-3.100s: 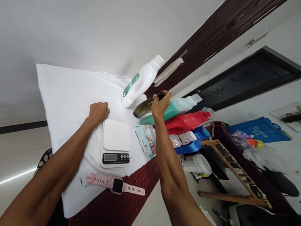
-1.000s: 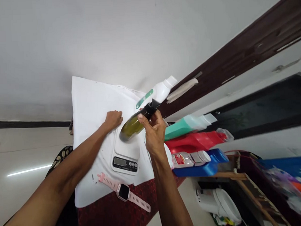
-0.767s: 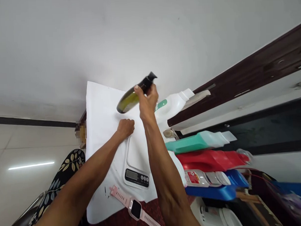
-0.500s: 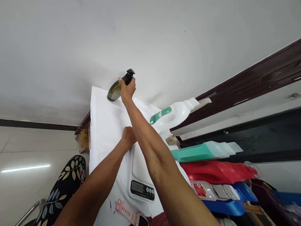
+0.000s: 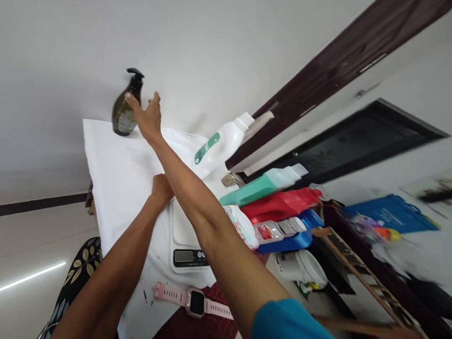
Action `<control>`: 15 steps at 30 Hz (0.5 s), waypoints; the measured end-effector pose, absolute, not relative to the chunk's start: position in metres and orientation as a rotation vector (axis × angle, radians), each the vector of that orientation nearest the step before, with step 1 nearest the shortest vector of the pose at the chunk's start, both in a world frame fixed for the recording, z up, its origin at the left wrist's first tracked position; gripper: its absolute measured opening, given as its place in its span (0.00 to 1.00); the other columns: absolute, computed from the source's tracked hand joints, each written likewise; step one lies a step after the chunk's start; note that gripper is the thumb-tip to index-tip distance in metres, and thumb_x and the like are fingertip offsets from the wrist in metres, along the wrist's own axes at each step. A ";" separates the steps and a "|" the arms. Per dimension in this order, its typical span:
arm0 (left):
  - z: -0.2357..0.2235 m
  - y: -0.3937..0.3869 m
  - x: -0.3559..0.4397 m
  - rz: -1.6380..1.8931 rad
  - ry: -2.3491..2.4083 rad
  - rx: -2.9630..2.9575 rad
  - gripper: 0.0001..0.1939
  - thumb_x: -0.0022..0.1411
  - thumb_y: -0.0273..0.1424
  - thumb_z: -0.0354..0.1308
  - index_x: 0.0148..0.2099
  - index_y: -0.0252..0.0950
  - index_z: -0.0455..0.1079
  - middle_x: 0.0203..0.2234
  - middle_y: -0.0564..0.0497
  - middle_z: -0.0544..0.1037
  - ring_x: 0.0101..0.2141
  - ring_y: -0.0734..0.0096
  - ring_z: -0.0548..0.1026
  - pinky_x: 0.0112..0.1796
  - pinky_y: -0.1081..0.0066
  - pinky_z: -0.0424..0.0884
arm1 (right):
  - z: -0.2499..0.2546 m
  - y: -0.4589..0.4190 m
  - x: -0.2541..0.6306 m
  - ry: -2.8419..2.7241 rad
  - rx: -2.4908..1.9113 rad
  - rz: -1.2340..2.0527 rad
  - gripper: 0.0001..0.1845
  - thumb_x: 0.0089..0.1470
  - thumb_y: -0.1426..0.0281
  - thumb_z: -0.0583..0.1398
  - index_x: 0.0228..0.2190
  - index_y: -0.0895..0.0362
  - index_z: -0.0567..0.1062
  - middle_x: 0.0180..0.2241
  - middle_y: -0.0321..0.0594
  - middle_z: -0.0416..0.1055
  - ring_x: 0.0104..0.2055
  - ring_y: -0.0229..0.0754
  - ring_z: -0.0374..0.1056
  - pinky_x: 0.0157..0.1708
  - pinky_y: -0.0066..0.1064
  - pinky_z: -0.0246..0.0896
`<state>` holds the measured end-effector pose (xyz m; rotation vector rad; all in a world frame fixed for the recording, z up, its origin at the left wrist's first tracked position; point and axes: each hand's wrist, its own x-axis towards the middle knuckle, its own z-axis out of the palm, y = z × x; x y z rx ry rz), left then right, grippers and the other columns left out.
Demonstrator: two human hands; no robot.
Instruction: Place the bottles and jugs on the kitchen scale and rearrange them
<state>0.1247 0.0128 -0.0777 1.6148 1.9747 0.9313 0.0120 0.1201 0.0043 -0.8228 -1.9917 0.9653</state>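
Observation:
A dark green pump bottle [image 5: 123,110] with a black pump stands upright at the far left corner of the white cloth [image 5: 115,173]. My right hand [image 5: 147,118] is stretched out just beside it, fingers spread, one fingertip at the bottle's shoulder. My left hand [image 5: 161,187] is a closed fist resting on the cloth at the far edge of the white kitchen scale [image 5: 184,240]. My right forearm crosses over part of the scale.
A pink smartwatch [image 5: 195,301] lies at the cloth's near edge. A white detergent bottle [image 5: 219,145], then teal [image 5: 263,184], red [image 5: 282,203] and blue [image 5: 287,239] bottles line the table's right side. A wipes pack [image 5: 245,227] lies by the scale. Wooden rack and blue bag further right.
My right hand carried the green bottle from the bottle row over the scale to the cloth's far left corner, set it upright and opened. The left fist stayed by the scale.

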 end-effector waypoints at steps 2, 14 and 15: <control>-0.072 0.013 0.124 0.813 2.031 1.631 0.16 0.72 0.23 0.49 0.41 0.31 0.80 0.39 0.33 0.84 0.47 0.41 0.82 0.44 0.56 0.70 | 0.004 0.092 0.061 -2.006 -0.751 0.921 0.52 0.60 0.37 0.67 0.70 0.52 0.58 0.74 0.48 0.62 0.78 0.51 0.56 0.78 0.55 0.51; -0.062 0.010 0.130 0.530 2.195 1.700 0.23 0.75 0.31 0.43 0.55 0.31 0.78 0.48 0.30 0.83 0.51 0.41 0.81 0.45 0.56 0.68 | 0.007 0.114 0.306 -1.664 -1.724 0.143 0.27 0.65 0.78 0.54 0.65 0.63 0.64 0.69 0.63 0.63 0.74 0.54 0.60 0.75 0.49 0.54; -0.061 0.009 0.130 0.514 2.203 1.697 0.23 0.75 0.31 0.43 0.55 0.31 0.78 0.48 0.30 0.83 0.50 0.41 0.81 0.44 0.56 0.68 | 0.009 0.128 0.303 -1.656 -1.796 0.139 0.28 0.64 0.80 0.56 0.65 0.64 0.66 0.70 0.64 0.63 0.75 0.55 0.59 0.75 0.49 0.54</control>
